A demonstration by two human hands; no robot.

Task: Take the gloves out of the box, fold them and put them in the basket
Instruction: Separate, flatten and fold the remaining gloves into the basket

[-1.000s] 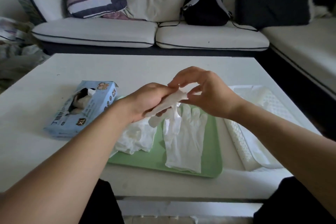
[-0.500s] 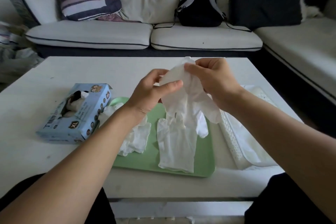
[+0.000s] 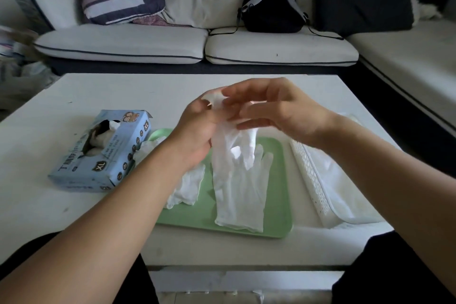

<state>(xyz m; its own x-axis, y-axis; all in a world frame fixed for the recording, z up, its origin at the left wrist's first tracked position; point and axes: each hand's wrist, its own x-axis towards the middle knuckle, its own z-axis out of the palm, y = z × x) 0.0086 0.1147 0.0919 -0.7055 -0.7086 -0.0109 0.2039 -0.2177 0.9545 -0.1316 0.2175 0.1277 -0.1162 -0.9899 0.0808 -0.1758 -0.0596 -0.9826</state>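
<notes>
A thin white glove (image 3: 233, 140) hangs above the green tray (image 3: 276, 219), its cuff end pinched at the top by my left hand (image 3: 197, 128) and by the fingertips of my right hand (image 3: 276, 108). A second white glove (image 3: 243, 195) lies flat on the tray under it. A crumpled glove (image 3: 187, 187) rests at the tray's left side, partly hidden by my left forearm. The blue glove box (image 3: 103, 153) lies to the left, its opening showing more gloves. The white perforated basket (image 3: 311, 173) stands to the right of the tray.
The low white table (image 3: 49, 205) carries everything. Behind it runs a sofa (image 3: 271, 49) with cushions and a black backpack (image 3: 271, 5). My dark-clothed knees sit below the table's near edge.
The glove was bunched between my hands, then lifted and spread out. Now it hangs longer and narrower, and my right hand's lower fingers have spread away from it.
</notes>
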